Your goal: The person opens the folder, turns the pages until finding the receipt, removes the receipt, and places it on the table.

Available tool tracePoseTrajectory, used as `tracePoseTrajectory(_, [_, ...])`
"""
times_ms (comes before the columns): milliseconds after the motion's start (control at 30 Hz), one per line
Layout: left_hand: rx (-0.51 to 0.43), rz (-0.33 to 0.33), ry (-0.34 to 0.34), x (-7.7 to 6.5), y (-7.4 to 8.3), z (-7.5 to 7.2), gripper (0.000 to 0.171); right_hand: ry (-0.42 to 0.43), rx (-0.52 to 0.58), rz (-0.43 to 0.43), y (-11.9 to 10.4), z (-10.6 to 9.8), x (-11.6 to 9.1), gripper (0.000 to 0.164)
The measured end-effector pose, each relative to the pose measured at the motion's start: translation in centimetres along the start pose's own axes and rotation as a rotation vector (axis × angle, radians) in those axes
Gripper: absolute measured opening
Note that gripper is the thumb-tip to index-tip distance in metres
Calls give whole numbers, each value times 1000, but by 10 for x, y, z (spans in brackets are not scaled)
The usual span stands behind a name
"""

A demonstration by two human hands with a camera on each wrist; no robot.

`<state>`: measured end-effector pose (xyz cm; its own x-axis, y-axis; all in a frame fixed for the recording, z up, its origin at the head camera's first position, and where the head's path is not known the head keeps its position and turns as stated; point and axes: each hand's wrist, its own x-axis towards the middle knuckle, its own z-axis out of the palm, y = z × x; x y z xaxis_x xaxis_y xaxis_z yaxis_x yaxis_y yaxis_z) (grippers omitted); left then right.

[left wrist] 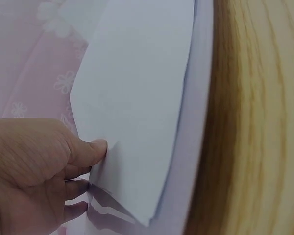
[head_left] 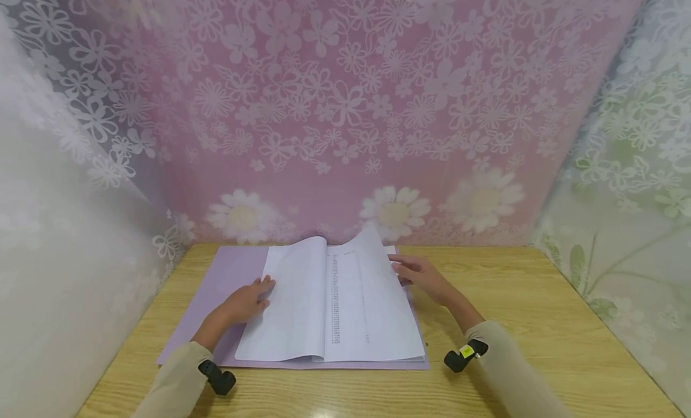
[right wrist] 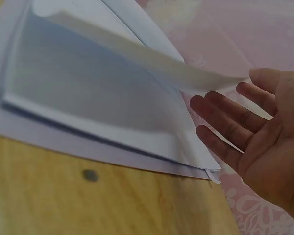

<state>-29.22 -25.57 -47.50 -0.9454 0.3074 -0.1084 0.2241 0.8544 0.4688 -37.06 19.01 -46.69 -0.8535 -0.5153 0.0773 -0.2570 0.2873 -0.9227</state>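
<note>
A lilac folder (head_left: 207, 298) lies spread on the wooden table, with a thick set of white pages open in it. On the left, my left hand (head_left: 245, 301) is at the outer edge of the turned pages (head_left: 288, 304). In the left wrist view its thumb lies on top of the white sheet (left wrist: 137, 88) and the other fingers are at and below the edge. My right hand (head_left: 423, 277) pinches the upper right edge of a raised page (head_left: 378, 298) between thumb and forefinger (right wrist: 255, 90). That page curves up off the stack (right wrist: 88, 98) and shows printed columns.
The wooden table (head_left: 540, 322) runs up to a pink floral curtain (head_left: 345, 136). Pale floral sheets (head_left: 70, 214) hang at both sides. A small dark spot (right wrist: 90, 175) is on the table near the folder's right edge. Each wrist wears a black camera (head_left: 218, 379).
</note>
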Motion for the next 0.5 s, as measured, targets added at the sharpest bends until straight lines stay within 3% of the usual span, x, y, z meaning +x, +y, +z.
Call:
tracePoseTrajectory(200, [4, 4, 0, 0, 3, -4, 55, -75, 27, -45, 3, 9, -16, 51])
tracePoseTrajectory(500, [-18, -19, -17, 3, 2, -6, 55, -200, -145, -154, -11, 32, -22, 68])
